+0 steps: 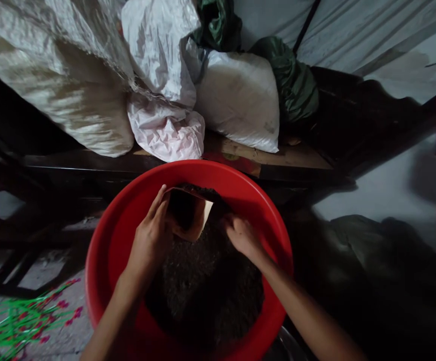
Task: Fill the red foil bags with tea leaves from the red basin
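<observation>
A large red plastic basin (101,250) holds a heap of dark, loose, crumbly material (195,260), which could be dried leaves or soil. My left hand (152,233) grips a brown paper bag (198,220) by its left side, its fingers along the outside. The bag's mouth gapes up towards me and its inside looks dark; how full it is I cannot tell. To the right of the bag, my right hand (242,234) is low over the heap with its fingers curled. Its fingertips are in shadow, and what they hold is hidden.
Behind the basin, a dark wooden bench (78,163) carries a large woven sack (78,95), a pinkish-white bag (167,128), a full white bag (240,98) and a dark green bag (296,85). Green stems with red tips (25,321) lie on the floor at left.
</observation>
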`<state>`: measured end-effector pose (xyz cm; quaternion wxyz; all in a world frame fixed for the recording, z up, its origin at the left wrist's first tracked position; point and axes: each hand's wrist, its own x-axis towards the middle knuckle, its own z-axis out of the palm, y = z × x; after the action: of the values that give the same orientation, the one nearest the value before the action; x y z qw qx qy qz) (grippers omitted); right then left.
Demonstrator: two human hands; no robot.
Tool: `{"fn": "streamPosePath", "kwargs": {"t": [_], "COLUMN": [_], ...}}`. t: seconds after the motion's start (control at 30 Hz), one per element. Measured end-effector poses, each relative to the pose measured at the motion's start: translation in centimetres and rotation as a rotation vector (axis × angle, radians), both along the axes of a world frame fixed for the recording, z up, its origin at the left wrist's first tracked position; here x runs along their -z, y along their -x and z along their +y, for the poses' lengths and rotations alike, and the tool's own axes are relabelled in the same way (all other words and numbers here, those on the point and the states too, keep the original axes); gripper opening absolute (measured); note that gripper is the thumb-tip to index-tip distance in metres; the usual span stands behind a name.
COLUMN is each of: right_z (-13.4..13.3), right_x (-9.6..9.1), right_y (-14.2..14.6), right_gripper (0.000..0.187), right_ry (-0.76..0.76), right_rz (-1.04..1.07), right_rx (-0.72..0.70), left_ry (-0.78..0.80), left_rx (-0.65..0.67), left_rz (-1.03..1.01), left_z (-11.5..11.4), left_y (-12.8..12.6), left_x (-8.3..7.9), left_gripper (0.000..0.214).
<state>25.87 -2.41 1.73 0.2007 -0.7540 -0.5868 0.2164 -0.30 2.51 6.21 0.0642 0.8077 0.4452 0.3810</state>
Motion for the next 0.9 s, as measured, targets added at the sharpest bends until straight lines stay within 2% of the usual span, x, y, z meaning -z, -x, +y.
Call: {"fn": "streamPosePath", "kwargs": {"t": [0.07, 0.1, 0.13, 0.2, 0.3, 0.4, 0.47, 0.53, 0.6, 0.7, 0.8, 0.83, 0.9], "right_z": [-0.3, -0.5, -0.9, -1.8, -3.3, -4.2, -4.4, -4.4, -4.6, -4.5, -2.8, -1.8, 0.4], "right_x": [2.8, 4.0, 5.0, 6.3, 6.9, 6.6, 6.0, 4.7, 2.5, -2.2, -7.1, -8.5, -10.4], "right_y": [1.3, 2.2, 3.2, 4.9, 5.9, 5.1, 4.3, 3.6, 3.0, 2.8, 3.8, 4.3, 5.2], "right_gripper": [0.062, 0.080, 0.095, 0.106, 0.085, 0.058, 0.048, 0.043, 0.036, 0.024, 0.021, 0.021, 0.022], "right_ry": [0.345, 0.447, 0.499, 0.483, 0.392, 0.382, 0.374, 0.325, 0.209, -0.170, -0.592, -0.666, -0.688], "right_rz": [-0.094, -0.134, -0.176, -0.257, -0.329, -0.360, -0.346, -0.277, -0.165, -0.001, 0.040, 0.016, -0.029], "right_rx": [-0.138, -0.187, -0.217, -0.237, -0.252, -0.273, -0.317, -0.354, -0.326, -0.267, -0.272, -0.275, -0.318], "left_ry": [-0.003, -0.014, -0.025, -0.037, -0.044, -0.071, -0.081, -0.079, -0.068, -0.046, -0.037, -0.033, -0.032], "left_rx": [0.001, 0.006, 0.014, 0.021, 0.018, 0.027, 0.036, 0.042, 0.045, 0.059, 0.102, 0.120, 0.148], "left_rz": [-0.005, -0.008, -0.010, -0.009, -0.012, -0.019, -0.019, -0.020, -0.018, 0.000, 0.011, 0.012, 0.004], "left_z": [-0.1, -0.1, -0.1, -0.1, 0.0, 0.1, 0.3, 0.4, 0.4, 0.4, 0.3, 0.3, 0.3], "left_y": [-0.2, -0.3, -0.5, -0.8, -1.2, -1.3, -1.3, -1.1, -0.9, -0.9, -1.4, -1.6, -2.0], "left_x": [0.1, 0.2, 0.2, 0.2, 0.2, 0.2, 0.3, 0.3, 0.3, 0.3, 0.2, 0.2, 0.0], "left_gripper": [0.077, 0.076, 0.073, 0.068, 0.064, 0.063, 0.064, 0.066, 0.069, 0.075, 0.077, 0.077, 0.076]}}
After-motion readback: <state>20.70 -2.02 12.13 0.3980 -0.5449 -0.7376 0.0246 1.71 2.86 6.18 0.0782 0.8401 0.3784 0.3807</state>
